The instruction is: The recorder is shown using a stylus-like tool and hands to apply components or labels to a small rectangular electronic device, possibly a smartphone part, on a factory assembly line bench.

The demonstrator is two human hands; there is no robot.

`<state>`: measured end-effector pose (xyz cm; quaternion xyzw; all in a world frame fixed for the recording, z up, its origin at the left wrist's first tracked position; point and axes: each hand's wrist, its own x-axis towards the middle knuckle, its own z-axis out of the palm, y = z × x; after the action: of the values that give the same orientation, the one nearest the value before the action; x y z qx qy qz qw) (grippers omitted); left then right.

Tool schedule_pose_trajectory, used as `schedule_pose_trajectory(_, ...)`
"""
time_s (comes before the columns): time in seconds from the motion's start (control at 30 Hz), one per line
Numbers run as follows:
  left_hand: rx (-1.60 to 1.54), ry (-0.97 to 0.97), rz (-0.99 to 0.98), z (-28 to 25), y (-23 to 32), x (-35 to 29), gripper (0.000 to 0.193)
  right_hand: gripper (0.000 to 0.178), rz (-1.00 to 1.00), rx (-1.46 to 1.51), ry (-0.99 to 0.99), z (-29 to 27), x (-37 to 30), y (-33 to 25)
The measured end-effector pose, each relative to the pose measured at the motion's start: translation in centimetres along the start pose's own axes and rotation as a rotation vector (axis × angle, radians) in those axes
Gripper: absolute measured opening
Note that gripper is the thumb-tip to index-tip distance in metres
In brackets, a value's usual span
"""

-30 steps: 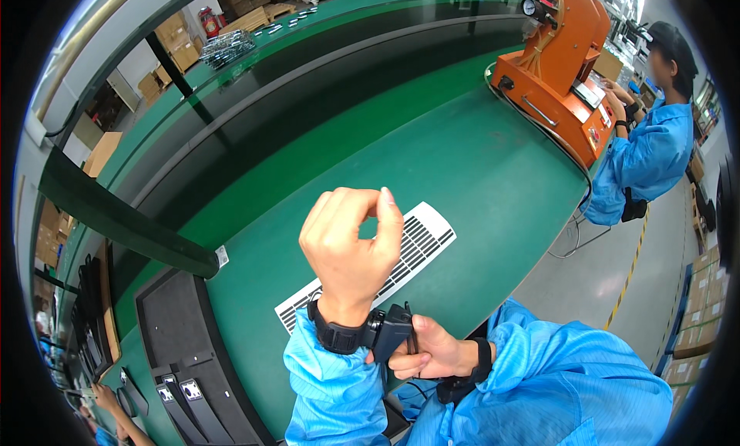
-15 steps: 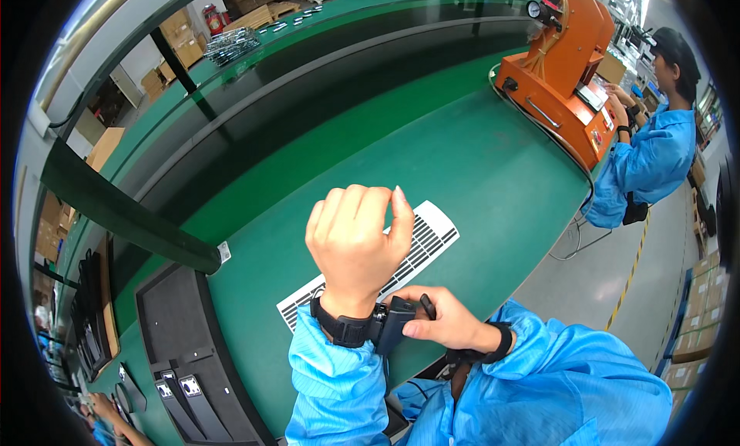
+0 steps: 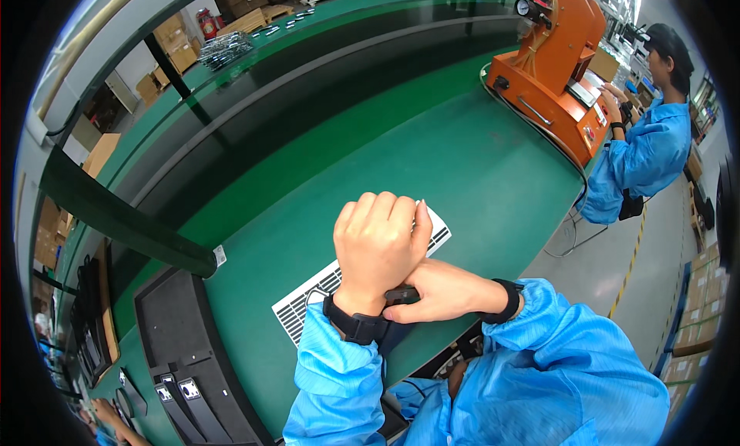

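My left hand (image 3: 379,242) is raised over the bench with its fingers curled into a fist. Around its wrist runs a black strap (image 3: 356,320), just above the blue sleeve. My right hand (image 3: 455,289) reaches across, its fingers closed round a small black device (image 3: 401,296) on that wrist. The device is partly covered by the hand. Under both hands lies a white sheet with rows of black bars (image 3: 308,291). My right wrist wears a black band (image 3: 509,301) too.
A dark tray with black metal strips (image 3: 173,315) lies at left, beside a dark green post (image 3: 131,207). At far right stands an orange press (image 3: 547,76), where a co-worker in blue (image 3: 655,138) works. A bundle of metal parts (image 3: 225,50) sits across the belt. Another person's arm (image 3: 116,423) shows lower left.
My right hand has moved up and left, closing further over the wrist device and hiding more of it. My left fist has shifted a little to the right.
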<state>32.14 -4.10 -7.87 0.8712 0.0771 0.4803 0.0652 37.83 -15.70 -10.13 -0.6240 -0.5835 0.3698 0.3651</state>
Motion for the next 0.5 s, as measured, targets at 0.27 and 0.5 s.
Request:
schedule_pose_trajectory(0.27,0.023,-0.024,-0.021,0.0,-0.3,0.0,0.014,0.031,-0.03,0.045,-0.059,0.8,0.6,0.7)
schedule_pose_trajectory(0.5,0.005,-0.027,-0.032,-0.1,-0.5,0.1,0.015,0.029,0.039,0.045,-0.149,0.6,0.5,-0.7)
